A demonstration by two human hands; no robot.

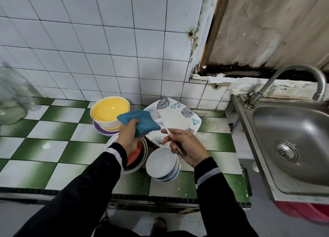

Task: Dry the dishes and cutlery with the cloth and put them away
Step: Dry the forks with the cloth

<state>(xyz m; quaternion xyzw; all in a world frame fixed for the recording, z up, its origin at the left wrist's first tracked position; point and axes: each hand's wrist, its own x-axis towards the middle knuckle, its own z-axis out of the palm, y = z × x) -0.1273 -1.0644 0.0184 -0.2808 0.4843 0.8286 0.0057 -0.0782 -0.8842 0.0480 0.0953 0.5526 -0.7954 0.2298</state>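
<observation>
Fork of silver metal (156, 114) is held above the dishes, its handle pinched in the grip of the right hand (185, 147), tines pointing far and left. A teal terry cloth (140, 122), bunched in the closed grip of the left hand (128, 137), meets the fork just below the tines. Beneath them lies a square white plate with leaf prints (178, 115). Left of it, a yellow bowl (110, 110) sits on a purple bowl (102, 130). Nearer stands a stack of small white bowls (162, 163). All rest on the green-and-white chequered tile worktop (53, 130). A steel sink (292, 130) with a curved tap (302, 73) is at the right.
</observation>
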